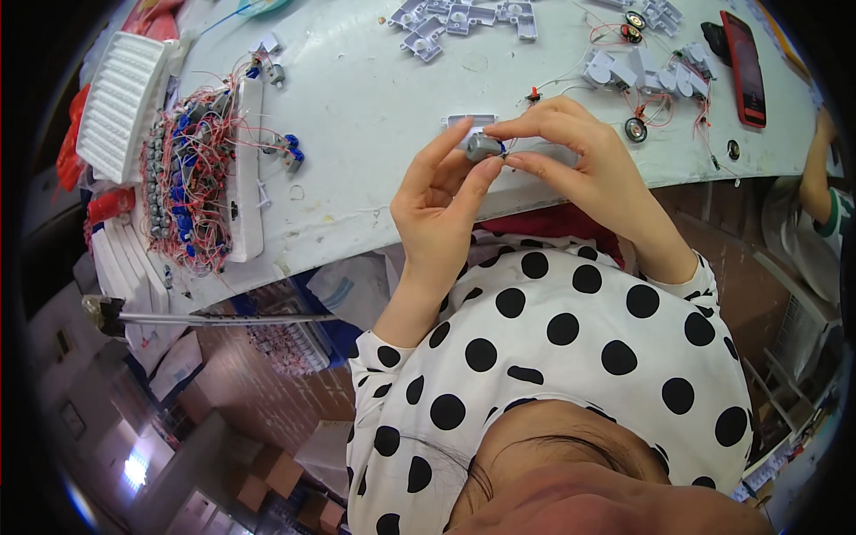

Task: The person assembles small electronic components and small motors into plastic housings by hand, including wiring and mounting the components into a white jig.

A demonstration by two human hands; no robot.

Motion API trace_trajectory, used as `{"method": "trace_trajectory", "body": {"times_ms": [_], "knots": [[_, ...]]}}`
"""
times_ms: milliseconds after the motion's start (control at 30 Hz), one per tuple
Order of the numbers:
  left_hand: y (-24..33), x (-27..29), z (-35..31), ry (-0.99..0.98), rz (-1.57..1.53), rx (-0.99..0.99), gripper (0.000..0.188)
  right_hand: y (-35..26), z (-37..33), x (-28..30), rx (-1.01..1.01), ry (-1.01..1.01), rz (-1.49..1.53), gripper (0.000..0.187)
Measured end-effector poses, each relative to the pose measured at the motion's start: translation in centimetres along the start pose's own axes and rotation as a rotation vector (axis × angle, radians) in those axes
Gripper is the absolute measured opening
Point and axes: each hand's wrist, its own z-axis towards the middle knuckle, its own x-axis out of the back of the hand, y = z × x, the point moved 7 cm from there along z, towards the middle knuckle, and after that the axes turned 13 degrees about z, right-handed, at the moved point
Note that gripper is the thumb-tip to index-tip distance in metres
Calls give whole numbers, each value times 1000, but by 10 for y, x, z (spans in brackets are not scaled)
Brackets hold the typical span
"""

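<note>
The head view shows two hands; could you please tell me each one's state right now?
Left hand: closed, holding the small grey motor.
Right hand: thumb and forefinger at the motor's blue end; whether they grip it cannot be told.

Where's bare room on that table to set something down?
One bare patch of table lies between the white tray and the left hand; another, between the far white parts and the right hand. Crowded: the tray, and the right side with speakers, white housings and a red phone.
</note>
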Motion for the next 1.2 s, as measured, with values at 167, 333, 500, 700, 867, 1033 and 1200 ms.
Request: {"method": "trace_trajectory", "body": {"times_ms": [167,333,500,700,867,1033,1200], "knots": [[3,1,-6,-83,-47,69,38,3,-3,2,4,-15,-49,23],[-1,13,-10,-193,268,-104,35,3,-6,3,10,-30,-106,22],[12,10,-9,-155,537,-334,37,5,-8,-1,-49,-36,-90,23],[28,5,-19,-82,756,-583,38,8,-5,-6,-56,-58,-68,24],[30,6,-23,-99,738,-597,37,3,-6,-7,-64,-88,-70,26],[20,16,-19,-161,554,-509,36,5,-2,-2,-107,-179,2,28],[7,19,-16,-239,381,-366,37,15,-4,5,-215,-159,217,25]]}}
